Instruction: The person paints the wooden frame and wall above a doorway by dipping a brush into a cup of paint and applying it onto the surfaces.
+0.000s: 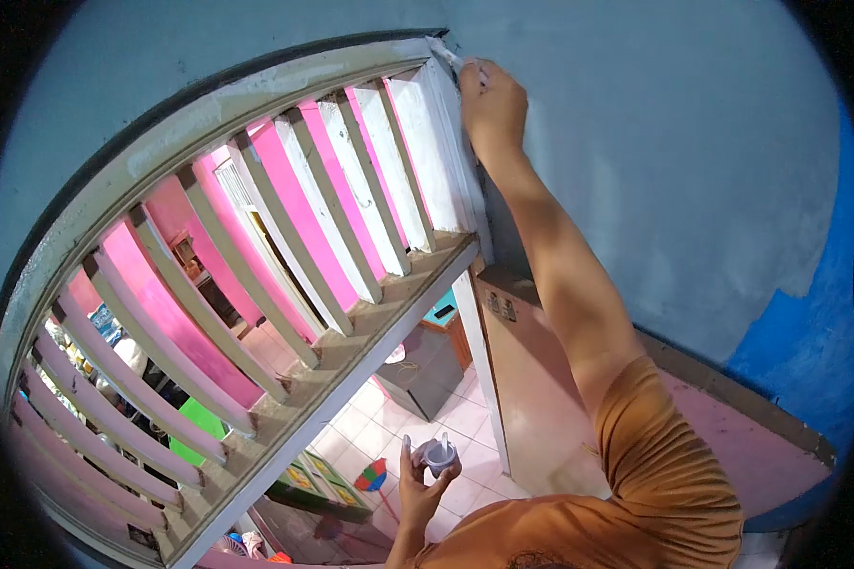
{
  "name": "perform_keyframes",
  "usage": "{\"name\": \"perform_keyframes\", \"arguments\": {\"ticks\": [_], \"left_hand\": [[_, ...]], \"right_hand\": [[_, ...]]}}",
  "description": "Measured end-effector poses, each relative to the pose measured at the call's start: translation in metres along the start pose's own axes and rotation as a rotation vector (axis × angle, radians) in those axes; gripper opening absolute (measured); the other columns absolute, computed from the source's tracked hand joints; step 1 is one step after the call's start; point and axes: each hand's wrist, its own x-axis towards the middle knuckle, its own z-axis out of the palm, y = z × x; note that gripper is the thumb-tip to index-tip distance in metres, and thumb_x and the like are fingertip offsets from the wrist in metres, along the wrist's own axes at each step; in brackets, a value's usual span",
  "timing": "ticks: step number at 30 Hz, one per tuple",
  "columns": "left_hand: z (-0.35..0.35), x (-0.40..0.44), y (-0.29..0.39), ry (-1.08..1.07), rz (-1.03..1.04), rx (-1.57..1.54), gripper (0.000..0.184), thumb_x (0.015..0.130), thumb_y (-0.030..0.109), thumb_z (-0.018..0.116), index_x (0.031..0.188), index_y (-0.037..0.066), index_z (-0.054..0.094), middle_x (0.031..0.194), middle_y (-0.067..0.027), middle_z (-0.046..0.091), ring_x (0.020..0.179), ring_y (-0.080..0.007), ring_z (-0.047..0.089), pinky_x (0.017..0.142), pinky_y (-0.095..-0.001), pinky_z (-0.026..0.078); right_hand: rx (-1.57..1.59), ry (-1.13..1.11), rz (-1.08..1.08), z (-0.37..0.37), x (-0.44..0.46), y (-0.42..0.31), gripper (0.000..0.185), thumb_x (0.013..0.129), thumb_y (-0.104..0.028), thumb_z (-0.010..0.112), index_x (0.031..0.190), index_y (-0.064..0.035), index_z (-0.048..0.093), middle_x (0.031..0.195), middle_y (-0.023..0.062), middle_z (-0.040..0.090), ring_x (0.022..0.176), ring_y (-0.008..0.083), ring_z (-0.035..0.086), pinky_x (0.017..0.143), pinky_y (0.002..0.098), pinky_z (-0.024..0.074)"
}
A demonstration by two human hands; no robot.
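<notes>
High up at the upper right corner of the slatted vent frame (436,85), my right hand (493,100) is closed around a small paintbrush (448,54). The brush's pale tip touches the corner where the white-painted frame meets the grey-blue wall (655,142). My fingers hide most of its handle. Lower down, in front of my body, my left hand (422,493) grips a small paint cup (438,457) from the side. Something pale stands up inside the cup, and its contents look whitish grey.
Several slanted slats (327,223) run across the vent, some white and some duller. Below are a sill (351,327), a door (541,379) and a tiled floor (484,455). A dark grey cabinet (427,375) stands on the tiles. Bright blue paint (788,332) shows at the right.
</notes>
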Motion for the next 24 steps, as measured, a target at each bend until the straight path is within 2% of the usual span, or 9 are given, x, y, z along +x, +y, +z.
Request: {"name": "perform_keyframes", "arguments": {"ticks": [3, 7, 10, 14, 17, 19, 20, 24], "left_hand": [[0.002, 0.000, 0.008, 0.000, -0.030, 0.001, 0.101, 0.080, -0.007, 0.076, 0.157, 0.000, 0.011, 0.135, -0.0223, 0.055, 0.119, -0.0264, 0.060, 0.103, -0.0378, 0.048], [0.003, -0.001, 0.009, -0.002, -0.033, 0.007, 0.101, 0.081, -0.008, 0.075, 0.157, -0.001, 0.010, 0.134, -0.0215, 0.056, 0.119, -0.0261, 0.060, 0.104, -0.0381, 0.047], [0.000, -0.004, 0.010, -0.008, -0.033, 0.019, 0.101, 0.081, -0.008, 0.075, 0.157, -0.001, 0.009, 0.134, -0.0212, 0.056, 0.119, -0.0262, 0.060, 0.104, -0.0380, 0.047], [-0.004, -0.005, 0.001, -0.004, -0.034, -0.013, 0.101, 0.080, -0.007, 0.075, 0.157, 0.000, 0.010, 0.134, -0.0212, 0.056, 0.119, -0.0262, 0.060, 0.104, -0.0377, 0.047], [-0.004, -0.006, 0.005, 0.005, -0.063, -0.016, 0.102, 0.080, -0.007, 0.076, 0.157, -0.001, 0.010, 0.134, -0.0216, 0.056, 0.119, -0.0260, 0.060, 0.103, -0.0376, 0.048], [-0.005, -0.005, 0.006, 0.001, -0.048, 0.023, 0.102, 0.079, -0.011, 0.073, 0.157, -0.001, 0.009, 0.135, -0.0221, 0.055, 0.121, -0.0278, 0.059, 0.106, -0.0401, 0.047], [-0.006, -0.008, 0.007, -0.007, -0.041, 0.069, 0.102, 0.078, -0.015, 0.070, 0.157, -0.002, 0.007, 0.135, -0.0226, 0.054, 0.124, -0.0296, 0.058, 0.108, -0.0425, 0.046], [-0.006, -0.007, 0.008, 0.000, -0.069, 0.057, 0.102, 0.078, -0.015, 0.071, 0.157, -0.002, 0.007, 0.135, -0.0225, 0.054, 0.123, -0.0297, 0.058, 0.109, -0.0426, 0.046]], "right_hand": [[0.095, -0.053, -0.082, 0.007, -0.015, -0.009, 0.031, 0.097, -0.027, 0.056, 0.103, -0.0017, 0.073, 0.093, 0.0273, 0.069, 0.088, 0.0459, 0.067, 0.078, 0.0514, 0.0522], [0.179, -0.024, 0.018, -0.009, -0.023, -0.017, 0.032, 0.097, -0.027, 0.055, 0.102, -0.0004, 0.073, 0.091, 0.0276, 0.069, 0.087, 0.0467, 0.067, 0.078, 0.0513, 0.0523], [0.020, 0.021, 0.039, -0.006, -0.002, 0.006, 0.034, 0.097, -0.029, 0.055, 0.101, 0.0001, 0.073, 0.088, 0.0273, 0.069, 0.086, 0.0472, 0.067, 0.077, 0.0514, 0.0527], [-0.013, 0.041, 0.064, 0.006, 0.008, 0.014, 0.035, 0.098, -0.030, 0.055, 0.100, 0.0007, 0.073, 0.088, 0.0271, 0.069, 0.086, 0.0471, 0.067, 0.077, 0.0515, 0.0529], [0.047, -0.040, 0.148, 0.008, 0.008, 0.010, 0.034, 0.097, -0.030, 0.055, 0.100, -0.0005, 0.073, 0.090, 0.0259, 0.070, 0.086, 0.0462, 0.067, 0.077, 0.0513, 0.0531], [-0.020, 0.021, 0.066, 0.007, 0.012, 0.014, 0.039, 0.097, -0.033, 0.057, 0.105, 0.0014, 0.073, 0.082, 0.0218, 0.071, 0.073, 0.0337, 0.069, 0.071, 0.0381, 0.0524], [-0.020, 0.015, 0.071, 0.010, 0.008, 0.016, 0.039, 0.097, -0.033, 0.057, 0.105, 0.0014, 0.073, 0.082, 0.0218, 0.071, 0.073, 0.0337, 0.069, 0.071, 0.0381, 0.0524], [0.081, -0.045, -0.013, 0.011, -0.005, -0.011, 0.036, 0.097, -0.030, 0.058, 0.108, 0.0008, 0.073, 0.085, 0.0201, 0.073, 0.074, 0.0264, 0.070, 0.072, 0.0338, 0.0531]]}}
